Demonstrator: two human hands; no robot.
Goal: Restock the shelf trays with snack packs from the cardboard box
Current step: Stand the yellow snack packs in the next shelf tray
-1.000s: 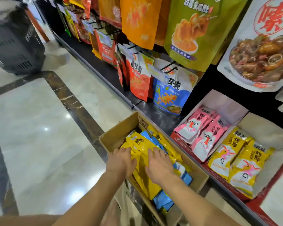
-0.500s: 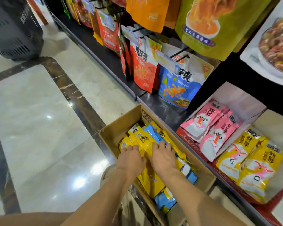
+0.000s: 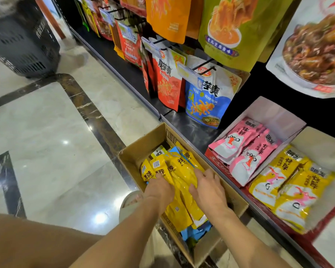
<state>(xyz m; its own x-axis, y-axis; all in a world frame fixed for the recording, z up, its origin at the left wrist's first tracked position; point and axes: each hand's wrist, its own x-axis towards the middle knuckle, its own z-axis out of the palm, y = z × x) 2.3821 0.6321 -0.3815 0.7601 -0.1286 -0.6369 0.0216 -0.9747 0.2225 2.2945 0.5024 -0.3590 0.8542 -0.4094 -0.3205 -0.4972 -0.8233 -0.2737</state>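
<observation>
A heap of yellow snack packs (image 3: 180, 171) lies in an open cardboard box (image 3: 135, 149) on the floor, pushed against the foot of a shop shelf. Both bare hands reach into the box from the bottom of the view. The left hand (image 3: 159, 190) grips the left side of the heap, its fingers (image 3: 160, 177) bent down and clamped on the packs, tips hidden among them. The right hand (image 3: 209, 192) presses on the right side, fingers (image 3: 202, 176) spread apart and fairly straight on the wrappers. Blue packs (image 3: 197, 232) show beneath the yellow ones at the near end of the box. To the right, on the lowest shelf, a white tray (image 3: 275, 111) holds pink packs (image 3: 240, 144) leaning in a row. Just beside it a second tray (image 3: 321, 147) holds yellow tray packs (image 3: 284, 182) of the same kind as those in the box. Above and behind the box, larger pouches hang from hooks: a blue and white pouch (image 3: 207, 101), a red pouch (image 3: 166, 82), a green pouch (image 3: 240, 29) and an orange pouch (image 3: 168, 16). The glossy marble floor (image 3: 46, 132) stretches to the left, where a black basket (image 3: 23, 43) stands well apart at the upper left corner
</observation>
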